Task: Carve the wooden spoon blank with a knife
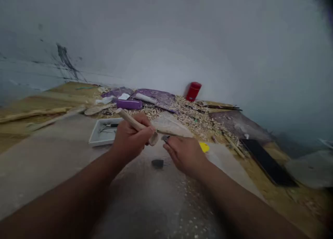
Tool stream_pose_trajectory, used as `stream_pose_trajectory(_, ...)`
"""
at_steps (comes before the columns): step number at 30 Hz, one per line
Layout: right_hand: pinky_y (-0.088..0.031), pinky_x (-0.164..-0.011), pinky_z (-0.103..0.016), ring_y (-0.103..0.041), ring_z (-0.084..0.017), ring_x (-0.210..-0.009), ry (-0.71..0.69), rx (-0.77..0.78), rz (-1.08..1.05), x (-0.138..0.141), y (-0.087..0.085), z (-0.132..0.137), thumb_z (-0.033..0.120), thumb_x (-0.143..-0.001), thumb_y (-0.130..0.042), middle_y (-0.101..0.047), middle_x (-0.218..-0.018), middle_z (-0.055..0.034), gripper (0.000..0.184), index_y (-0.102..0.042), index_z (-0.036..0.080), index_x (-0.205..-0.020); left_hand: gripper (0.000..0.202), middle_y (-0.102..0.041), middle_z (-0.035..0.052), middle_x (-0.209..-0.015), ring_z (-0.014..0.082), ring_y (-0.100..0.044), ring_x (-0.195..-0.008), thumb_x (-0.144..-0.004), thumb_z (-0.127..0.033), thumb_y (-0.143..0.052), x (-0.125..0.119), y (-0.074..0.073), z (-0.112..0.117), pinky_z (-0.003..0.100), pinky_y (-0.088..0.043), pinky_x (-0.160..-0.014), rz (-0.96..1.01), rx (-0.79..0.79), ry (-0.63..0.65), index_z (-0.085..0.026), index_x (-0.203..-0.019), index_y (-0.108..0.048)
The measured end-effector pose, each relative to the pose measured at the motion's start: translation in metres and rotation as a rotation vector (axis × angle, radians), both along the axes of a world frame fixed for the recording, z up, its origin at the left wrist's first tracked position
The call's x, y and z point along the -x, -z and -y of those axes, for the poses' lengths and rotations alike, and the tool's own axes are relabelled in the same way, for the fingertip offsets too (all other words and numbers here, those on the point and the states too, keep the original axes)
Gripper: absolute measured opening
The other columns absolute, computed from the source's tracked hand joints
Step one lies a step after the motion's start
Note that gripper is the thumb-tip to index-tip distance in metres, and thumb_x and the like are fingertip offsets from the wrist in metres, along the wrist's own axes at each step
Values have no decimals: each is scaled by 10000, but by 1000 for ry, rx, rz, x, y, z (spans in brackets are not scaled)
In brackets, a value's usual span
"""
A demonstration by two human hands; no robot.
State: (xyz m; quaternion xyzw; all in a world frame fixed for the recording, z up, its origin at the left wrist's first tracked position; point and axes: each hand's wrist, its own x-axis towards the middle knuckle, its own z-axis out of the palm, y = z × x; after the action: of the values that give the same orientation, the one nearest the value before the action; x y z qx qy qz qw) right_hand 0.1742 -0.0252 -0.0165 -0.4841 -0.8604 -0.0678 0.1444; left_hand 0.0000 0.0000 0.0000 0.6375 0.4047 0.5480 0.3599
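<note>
My left hand [134, 134] is closed around a pale wooden piece with a long handle [131, 119], like a wooden spoon. The handle slants up to the left, and its rounded end shows below my thumb. Just right of that end, my right hand [183, 152] is curled with the fingers bent. A small dark grey piece [165, 138] shows at its fingertips, too blurred to name. A small black object [157, 163] lies below, between my forearms. Behind my right wrist, a yellow object [204, 147] shows in part.
A white tray [93, 138] with thin tools stands left of my left hand. Wood shavings [192, 117] cover the table's back. A purple case [129, 104] and a red container [193, 91] are near the wall. A long black flat object [267, 162] lies at right.
</note>
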Motion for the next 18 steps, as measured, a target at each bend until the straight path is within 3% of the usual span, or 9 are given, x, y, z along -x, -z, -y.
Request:
stream_pose_trajectory(6,-265,-544,-226,-519,-120,-593,-44,5,-52,2,-2,3,366,-884,-273,-585,-665,-4,339,-521,179,-748,131,-432,-54,-474,45,-393,-367,-657,-159,-532,-7,-3,4,173,-303,-338,-57,1,-13,-178,-533,-496)
stream_pose_trajectory(13,-312,-563,-220,-551,-129,-638,-33,51,-106,7,5,5,300,-870,-330,-609,-699,-23,266,-556,178,-803,118,-433,-66,-434,48,-383,-359,-673,-171,-528,-8,-3,6,182,-304,-366,-132,-9,1,-183,-560,-497)
stream_pose_trajectory(18,-310,-549,-220,-543,-122,-591,-39,-7,-146,8,7,5,320,-869,-341,-612,-678,-25,283,-568,171,-788,110,-443,-66,-426,48,-385,-361,-669,-160,-519,-10,-3,7,181,-303,-374,-146,-5,4,-179,-561,-505)
